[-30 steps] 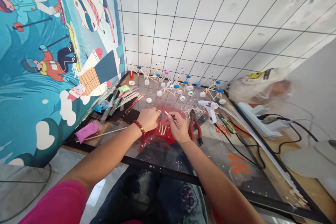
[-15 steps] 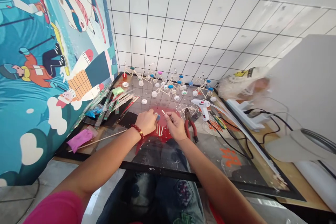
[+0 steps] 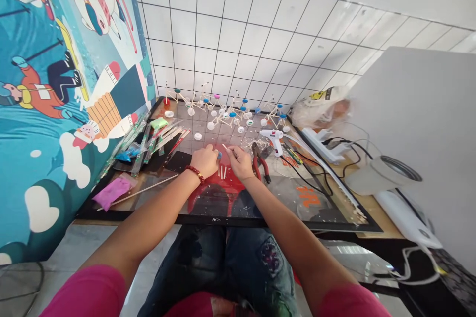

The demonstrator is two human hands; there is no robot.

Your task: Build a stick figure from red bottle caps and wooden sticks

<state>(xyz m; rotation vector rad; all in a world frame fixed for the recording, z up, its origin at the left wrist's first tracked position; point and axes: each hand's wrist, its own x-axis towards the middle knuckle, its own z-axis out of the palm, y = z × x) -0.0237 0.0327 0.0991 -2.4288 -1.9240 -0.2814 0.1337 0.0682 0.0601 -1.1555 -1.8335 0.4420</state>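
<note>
My left hand point(image 3: 205, 161), with a red bead bracelet at the wrist, is closed around a small blue piece point(image 3: 219, 155) that shows at its fingertips. Beside it, my right hand point(image 3: 240, 162) pinches a short pale stick point(image 3: 225, 147), its tip pointing up and left. Several short pale sticks point(image 3: 222, 173) lie on the glass tabletop just below and between both hands. Red-handled pliers point(image 3: 261, 162) lie right of my right hand. Farther back stand several small stick figures point(image 3: 232, 115) with blue and white round pieces.
A white glue gun point(image 3: 274, 139) with a black cable lies to the right, near a power strip point(image 3: 323, 143). Long sticks point(image 3: 171, 137), plastic sleeves and a pink packet point(image 3: 112, 192) are on the left. A wire grid stands behind; a lamp point(image 3: 383, 176) is at the right.
The camera view has shifted, bringing more of the right side into sight. Both hands stay close together over the table, still holding their pieces.
</note>
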